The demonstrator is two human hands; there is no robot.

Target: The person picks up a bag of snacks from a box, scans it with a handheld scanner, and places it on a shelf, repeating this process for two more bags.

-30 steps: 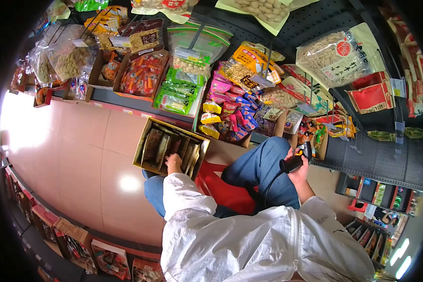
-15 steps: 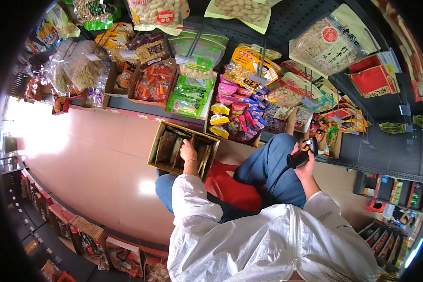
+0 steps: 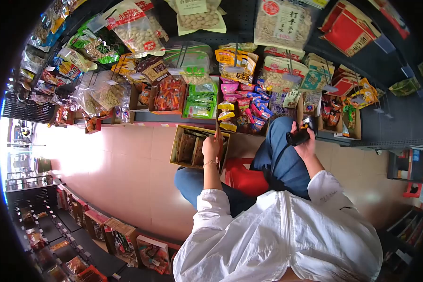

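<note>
My left hand [image 3: 211, 148] is closed over the right part of an open cardboard box [image 3: 176, 145], pinching a thin brownish packet [image 3: 218, 126] seen edge-on. Inside the box, flat dark-wrapped packets [image 3: 188, 145] stand in rows. The box is by my left knee, just in front of the shelf. My right hand [image 3: 307, 144] grips a black handheld barcode scanner [image 3: 300, 136] above my right knee, with its head tilted to the left.
A low shelf ahead holds boxes of green packets [image 3: 200, 101], orange-red sweets [image 3: 169, 95] and purple-blue sweets [image 3: 256, 105]. Bags of peanuts [image 3: 135, 32] hang above. A red stool [image 3: 246, 178] is between my legs. Another low shelf with boxes [image 3: 120, 235] runs behind on the left.
My left hand has come up from among the packets and now pinches a thin packet above the box. The view has shifted, and the scanner stays in my right hand.
</note>
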